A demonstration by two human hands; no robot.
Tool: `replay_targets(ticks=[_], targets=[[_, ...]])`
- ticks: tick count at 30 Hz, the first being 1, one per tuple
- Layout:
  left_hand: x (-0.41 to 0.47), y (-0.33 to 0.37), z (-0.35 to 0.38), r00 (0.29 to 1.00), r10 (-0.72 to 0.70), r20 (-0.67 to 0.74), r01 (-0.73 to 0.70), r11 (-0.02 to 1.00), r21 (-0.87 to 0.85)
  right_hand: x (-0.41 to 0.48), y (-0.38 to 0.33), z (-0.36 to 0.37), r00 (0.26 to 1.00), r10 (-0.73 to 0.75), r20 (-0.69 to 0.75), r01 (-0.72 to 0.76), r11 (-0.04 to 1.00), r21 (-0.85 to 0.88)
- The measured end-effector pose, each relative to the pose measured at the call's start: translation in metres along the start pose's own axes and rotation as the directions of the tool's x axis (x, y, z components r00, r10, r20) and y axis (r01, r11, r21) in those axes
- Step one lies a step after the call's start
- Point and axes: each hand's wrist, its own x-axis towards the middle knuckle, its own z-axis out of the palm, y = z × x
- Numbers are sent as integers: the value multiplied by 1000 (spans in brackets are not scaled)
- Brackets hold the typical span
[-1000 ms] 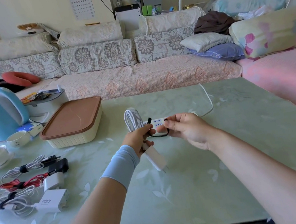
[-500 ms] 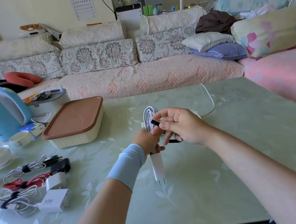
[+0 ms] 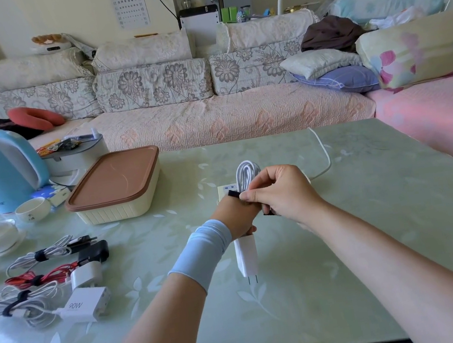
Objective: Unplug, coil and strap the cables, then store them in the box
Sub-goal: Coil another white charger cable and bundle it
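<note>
While the left hand (image 3: 237,217) is clamping the white cable coil (image 3: 246,174) upright, charger hanging below, the right hand (image 3: 280,192) is pinching the black strap (image 3: 234,193) across its middle.

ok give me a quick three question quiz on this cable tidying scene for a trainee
1. True or false: the lid is on the storage box.
2. Which hand grips the coiled white cable with its charger? A left, B right
3. What is the right hand pulling around the coil?

Key
1. True
2. A: the left hand
3. The black strap
</note>
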Motion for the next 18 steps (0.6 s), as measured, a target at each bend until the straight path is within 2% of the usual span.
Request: replay_targets(ticks=[1,4,6,8,12,16,18], targets=[[0,-3,-1,999,16,-31,-21,989,-145,1,1,0,1000,14,-19,-14,1000,7],[-3,-6,-1,990,121,76,-92,946,-311,2,5,-2,996,53,-75,-51,998,28],[-4,-7,-3,972,166,165,-59,855,-516,3,6,-4,993,89,-83,-84,995,58],[-3,-6,-2,976,156,150,-28,776,-630,5,6,-4,989,112,-94,-105,991,80],[-5,-5,2,998,47,50,-6,786,-618,7,9,-3,988,133,-72,-127,988,89],[-3,-11,-4,999,-42,11,38,729,-683,10,10,-10,986,138,94,-150,979,141],[-2,-12,-9,997,-78,-16,46,727,-685,11,12,-15,971,172,163,-187,979,78]])
